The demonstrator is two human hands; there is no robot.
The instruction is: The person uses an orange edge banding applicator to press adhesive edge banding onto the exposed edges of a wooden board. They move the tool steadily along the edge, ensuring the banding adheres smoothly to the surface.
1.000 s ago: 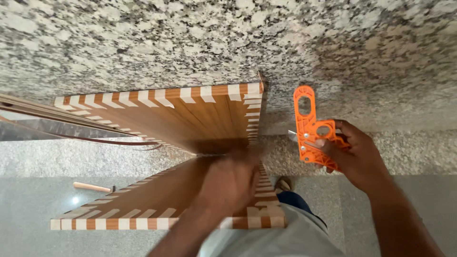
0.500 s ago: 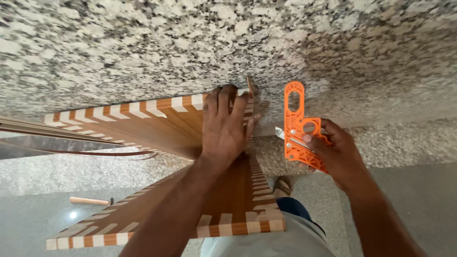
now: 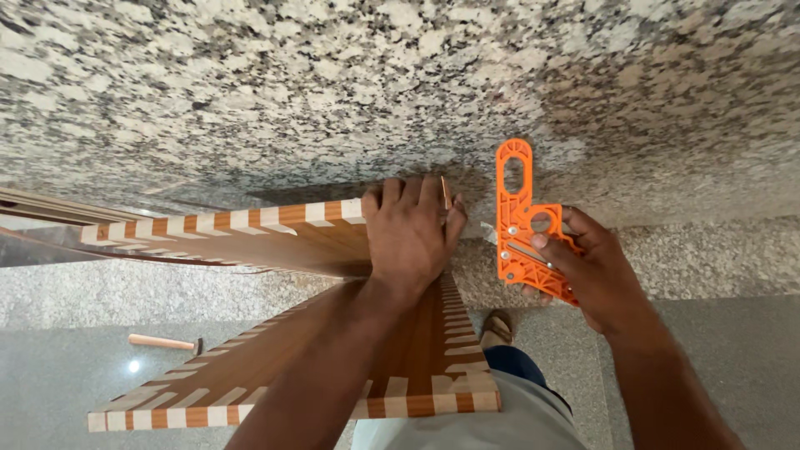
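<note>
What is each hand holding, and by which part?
The right hand grips the orange tool by its wide lower body. The left hand holds nothing; it presses flat on the wooden panel near its upper corner.

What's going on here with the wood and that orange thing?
A person stands at a speckled granite counter. Their left hand presses flat on the corner of a wooden board with orange and white striped edging, which lies on the counter and hangs over its edge. Their right hand holds an orange plastic tool upright against the counter, just right of the board. A hammer lies on the grey floor below.
</note>
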